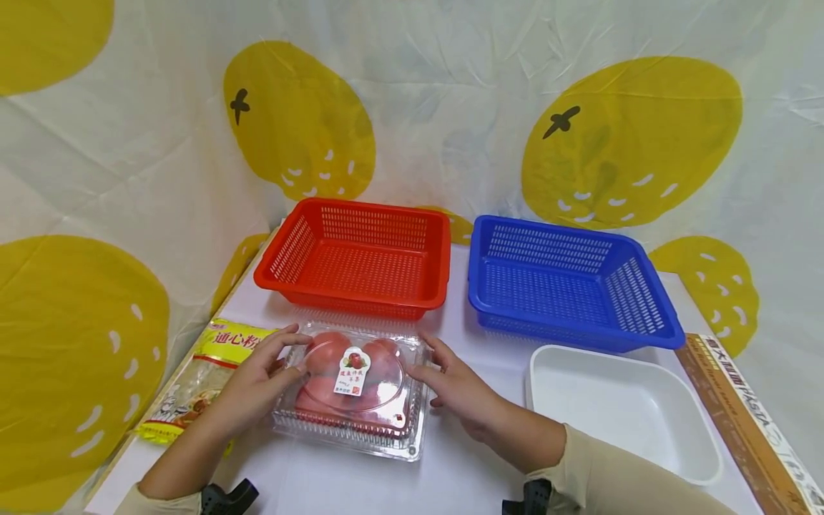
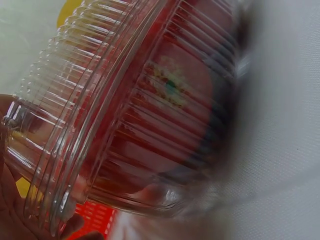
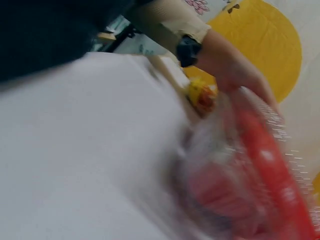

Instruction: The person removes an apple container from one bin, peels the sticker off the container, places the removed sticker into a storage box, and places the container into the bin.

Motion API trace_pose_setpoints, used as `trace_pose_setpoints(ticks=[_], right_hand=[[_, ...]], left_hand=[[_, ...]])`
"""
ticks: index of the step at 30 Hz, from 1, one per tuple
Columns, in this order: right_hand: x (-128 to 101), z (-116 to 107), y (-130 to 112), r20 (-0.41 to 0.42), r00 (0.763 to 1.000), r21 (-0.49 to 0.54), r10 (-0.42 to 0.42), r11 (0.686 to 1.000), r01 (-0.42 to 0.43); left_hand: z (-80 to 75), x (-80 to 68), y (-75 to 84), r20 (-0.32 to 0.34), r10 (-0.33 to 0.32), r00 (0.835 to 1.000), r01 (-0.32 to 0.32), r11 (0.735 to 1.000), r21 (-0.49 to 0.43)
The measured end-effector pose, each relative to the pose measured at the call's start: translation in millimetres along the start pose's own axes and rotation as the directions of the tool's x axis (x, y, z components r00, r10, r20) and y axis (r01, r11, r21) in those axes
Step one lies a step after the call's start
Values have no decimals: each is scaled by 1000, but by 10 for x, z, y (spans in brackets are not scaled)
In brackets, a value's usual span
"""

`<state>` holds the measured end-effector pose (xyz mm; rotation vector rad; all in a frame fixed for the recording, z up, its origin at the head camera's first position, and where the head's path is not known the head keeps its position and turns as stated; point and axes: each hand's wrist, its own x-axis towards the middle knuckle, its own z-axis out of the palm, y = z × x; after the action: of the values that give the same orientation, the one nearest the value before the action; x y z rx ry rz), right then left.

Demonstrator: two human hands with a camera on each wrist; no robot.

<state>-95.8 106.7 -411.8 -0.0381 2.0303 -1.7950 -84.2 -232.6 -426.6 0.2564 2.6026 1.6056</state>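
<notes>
A clear plastic clamshell box of tomatoes [image 1: 380, 404], with a white label on its lid, is in the middle of the head view. On its left side my left hand [image 1: 260, 379] grips it, thumb over the lid's edge. My right hand [image 1: 460, 390] holds the opposite side, its thumb also at the lid. Ridged walls of the box [image 2: 150, 115] fill much of the left wrist view, red tomatoes showing through. Motion blurs the box [image 3: 225, 195] in the right wrist view, where the left hand [image 3: 240, 75] reaches over its far side.
Behind the box stand a red basket [image 1: 367, 300] and a blue basket [image 1: 547, 325]. A white tray [image 1: 541, 400] sits to the right, beside a long brown pasta package [image 1: 740, 422]. At the left lies a yellow-and-clear food bag [image 1: 199, 386], partly behind the left arm.
</notes>
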Motion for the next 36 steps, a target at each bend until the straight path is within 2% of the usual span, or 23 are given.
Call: trace_pose_setpoints(ticks=[5, 10, 13, 17, 20, 26, 29, 32, 36], right_hand=[[49, -93, -294, -28, 998, -119, -59, 991, 56], [89, -75, -567, 3, 993, -224, -121, 967, 118], [116, -12, -676, 46, 990, -312, -130, 940, 138], [151, 83, -768, 110, 982, -438, -153, 879, 186], [189, 142, -804, 162, 970, -460, -184, 856, 239], [303, 244, -820, 274, 955, -396, -113, 892, 219], [376, 283, -792, 304, 948, -407, -97, 886, 222], [453, 309, -748, 306, 945, -453, -113, 856, 249], [539, 315, -660, 281, 937, -529, -209, 780, 333]], left_hand=[[14, 11, -6, 0, 5, 1000, -5, 1000, -10], [21, 22, -2, 4, -2, 1000, 2, 1000, -14], [20, 27, -5, 7, -9, 1000, 9, 1000, -16], [20, 32, -20, 12, -2, 1000, 2, 1000, -22], [20, 29, -28, 17, 6, 1000, -5, 1000, -29], [26, 14, -29, 19, 13, 1000, -12, 999, -35], [33, 9, -34, 22, 19, 1000, -18, 999, -48], [41, 6, -44, 20, 28, 999, -26, 998, -60], [47, 7, -66, 14, 34, 999, -33, 998, -60]])
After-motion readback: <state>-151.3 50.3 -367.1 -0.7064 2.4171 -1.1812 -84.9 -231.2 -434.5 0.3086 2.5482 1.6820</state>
